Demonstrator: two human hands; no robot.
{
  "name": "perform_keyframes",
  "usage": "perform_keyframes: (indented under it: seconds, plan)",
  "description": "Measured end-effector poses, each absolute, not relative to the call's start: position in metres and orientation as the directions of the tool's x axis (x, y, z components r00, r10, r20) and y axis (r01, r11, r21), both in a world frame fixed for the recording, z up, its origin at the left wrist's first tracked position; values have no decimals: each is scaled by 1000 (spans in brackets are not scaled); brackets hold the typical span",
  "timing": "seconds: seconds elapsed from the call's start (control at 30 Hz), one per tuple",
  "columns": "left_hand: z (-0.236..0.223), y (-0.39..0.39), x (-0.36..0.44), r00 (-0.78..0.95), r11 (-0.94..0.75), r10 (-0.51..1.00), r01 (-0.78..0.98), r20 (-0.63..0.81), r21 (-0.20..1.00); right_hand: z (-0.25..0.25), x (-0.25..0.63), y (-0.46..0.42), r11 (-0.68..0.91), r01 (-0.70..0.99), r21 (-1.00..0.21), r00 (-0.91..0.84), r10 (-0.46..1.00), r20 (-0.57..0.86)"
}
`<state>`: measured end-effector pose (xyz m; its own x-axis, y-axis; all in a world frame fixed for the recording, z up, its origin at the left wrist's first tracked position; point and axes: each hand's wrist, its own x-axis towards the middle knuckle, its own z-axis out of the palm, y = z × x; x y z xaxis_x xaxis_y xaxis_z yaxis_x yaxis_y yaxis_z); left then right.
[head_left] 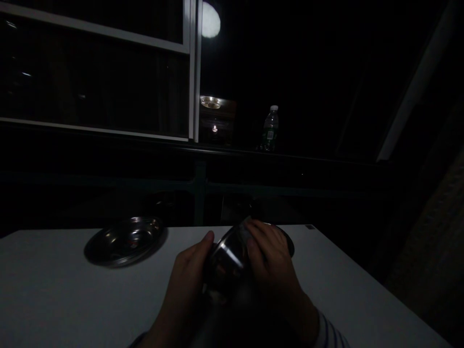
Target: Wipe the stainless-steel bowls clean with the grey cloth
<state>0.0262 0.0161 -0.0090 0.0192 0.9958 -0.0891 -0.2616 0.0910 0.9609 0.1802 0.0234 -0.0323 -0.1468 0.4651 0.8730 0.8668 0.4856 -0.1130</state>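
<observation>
Tilted on its side above the white table [311, 299] is a shiny metal bowl [226, 258], held between my hands. My left hand [190, 266] grips its left edge, with the thumb up along the rim and the other fingers hidden behind it. My right hand [270, 251] is closed over the bowl's right side and presses a pale, thin cloth or tissue [245, 231] to the metal. Behind the right hand, a dark curved rim [289, 244] shows, partly covered. Low between my hands a small pale patch is too dark to make out.
At the left of the table stands a wide, shallow metal basin [123, 244]. A plastic bottle [270, 129] with a white cap rests on the window ledge beyond the table. A white window frame [194, 72] rises behind, and the room is very dark.
</observation>
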Motion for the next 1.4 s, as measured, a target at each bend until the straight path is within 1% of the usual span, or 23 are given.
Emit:
perform_keyframes:
  seconds: [0.03,0.07,0.1,0.2,0.27,0.33,0.43,0.47,0.5,0.57,0.67,0.73,0.77,0.83,0.9,0.93,1.0,1.07,1.1,1.17,1.23,1.33,1.4]
  plan:
    - [-8,15,26,27,96,995,-249,-92,964,-32,183,24,467,872,-151,-119,500,858]
    - [-8,14,26,32,91,996,-240,-85,967,-32,184,24,468,871,-149,-124,503,855]
    - [-7,13,26,33,79,997,-236,-73,969,-32,181,23,489,865,-114,-152,472,868]
    - [-5,13,25,17,26,1000,-244,-23,969,-34,166,17,571,818,63,-275,294,915]
    - [-5,13,25,19,4,1000,-273,1,962,-34,161,14,583,805,107,-303,249,920]
    - [-4,13,25,18,5,1000,-292,0,956,-31,166,15,563,824,62,-273,299,914]
    - [-5,13,26,30,40,999,-255,-34,966,-27,179,20,502,860,-90,-166,442,882]
    - [-6,13,26,35,59,998,-237,-52,970,-27,181,21,486,866,-121,-143,472,870]
    - [-7,14,26,40,77,997,-225,-70,971,-28,180,20,484,867,-119,-149,480,865]
    - [-10,16,26,44,97,995,-244,-89,965,-31,170,17,520,854,-30,-224,418,880]
    - [-15,21,23,41,50,998,-366,-38,929,-38,151,10,585,794,165,-396,292,870]
    - [-17,23,22,65,35,998,-418,-9,908,-39,149,10,586,787,194,-419,276,865]
    - [-17,23,22,88,49,996,-414,-14,909,-37,153,12,580,794,181,-402,278,872]
    - [-16,21,23,122,99,991,-364,-58,926,-33,167,17,553,827,98,-316,313,896]
    - [-12,18,25,108,129,989,-313,-100,941,-29,181,22,516,857,-7,-229,393,890]
    - [-10,16,27,89,132,990,-301,-110,944,-28,184,23,499,866,-36,-206,421,884]
    - [-6,13,28,48,124,992,-303,-115,945,-30,182,22,501,865,13,-245,400,883]
    - [-4,13,28,25,114,993,-314,-112,943,-34,171,17,537,831,143,-350,306,885]
    - [-4,14,27,21,106,994,-318,-104,942,-36,164,14,550,819,162,-362,278,890]
    - [-5,17,25,29,88,996,-326,-84,941,-38,155,10,578,795,183,-411,291,864]
    - [-7,20,23,55,85,996,-322,-72,943,-36,158,10,587,793,163,-394,291,872]
    - [-10,20,25,107,116,991,-314,-86,942,-31,173,15,557,829,40,-273,341,900]
    - [-10,18,27,115,135,988,-330,-102,934,-30,176,18,529,848,-5,-228,374,899]
